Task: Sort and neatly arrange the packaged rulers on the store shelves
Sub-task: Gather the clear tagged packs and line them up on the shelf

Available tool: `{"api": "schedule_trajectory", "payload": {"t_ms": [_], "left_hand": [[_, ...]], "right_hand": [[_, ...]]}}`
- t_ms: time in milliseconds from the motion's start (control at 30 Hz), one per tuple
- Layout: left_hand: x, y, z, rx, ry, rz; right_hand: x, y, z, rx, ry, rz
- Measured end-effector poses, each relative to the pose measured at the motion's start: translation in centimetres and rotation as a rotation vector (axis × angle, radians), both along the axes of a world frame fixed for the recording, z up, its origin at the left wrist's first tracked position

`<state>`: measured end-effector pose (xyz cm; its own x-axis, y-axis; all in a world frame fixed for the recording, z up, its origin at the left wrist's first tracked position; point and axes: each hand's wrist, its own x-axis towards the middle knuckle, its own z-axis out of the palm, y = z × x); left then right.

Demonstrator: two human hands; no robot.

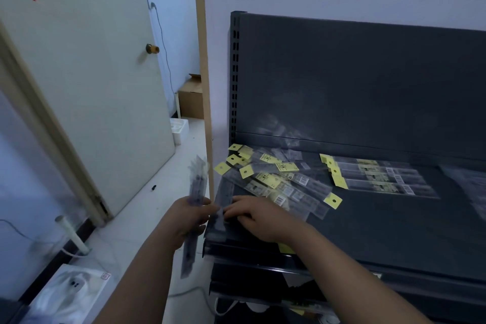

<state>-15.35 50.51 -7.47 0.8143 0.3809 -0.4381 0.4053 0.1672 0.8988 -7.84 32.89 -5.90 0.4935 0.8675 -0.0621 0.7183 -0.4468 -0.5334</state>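
Observation:
A loose heap of packaged rulers (pixel 273 179) in clear sleeves with yellow tags lies on the left part of the dark grey shelf (pixel 394 231). A neat row of rulers (pixel 378 177) lies to its right. My left hand (pixel 189 218) grips an upright bundle of clear ruler packs (pixel 196 192) just off the shelf's left edge. My right hand (pixel 252 214) rests on the shelf at the heap's near end, its fingers on a clear ruler pack (pixel 223 202) at the shelf's left edge.
A wooden post (pixel 203 60) stands against the shelf's left side. A door (pixel 92 87) stands open on the left, with cardboard boxes (pixel 190 100) behind it. More clear packs (pixel 470 187) lie at the far right of the shelf. Lower shelves (pixel 249 279) sit below.

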Motion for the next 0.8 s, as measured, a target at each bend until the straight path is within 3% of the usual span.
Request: {"api": "schedule_trajectory", "payload": {"t_ms": [167,300,500,600,800], "left_hand": [[-0.3,0.5,-0.6,-0.052,-0.009,0.028],[0.0,1.3,-0.1,-0.09,-0.042,0.017],[-0.4,1.7,3.2,-0.141,-0.051,-0.093],[-0.6,1.9,4.2,-0.126,-0.036,-0.179],[-0.2,0.8,4.6,-0.196,-0.079,-0.249]], "right_hand": [[-0.3,0.3,0.3,0.042,0.094,-0.048],[0.9,0.3,0.2,0.045,0.029,-0.187],[3.1,0.6,0.3,0.06,0.127,-0.341],[3.1,0.8,1.0,0.196,0.134,-0.316],[3.3,-0.1,2.7,0.159,0.033,-0.198]]}}
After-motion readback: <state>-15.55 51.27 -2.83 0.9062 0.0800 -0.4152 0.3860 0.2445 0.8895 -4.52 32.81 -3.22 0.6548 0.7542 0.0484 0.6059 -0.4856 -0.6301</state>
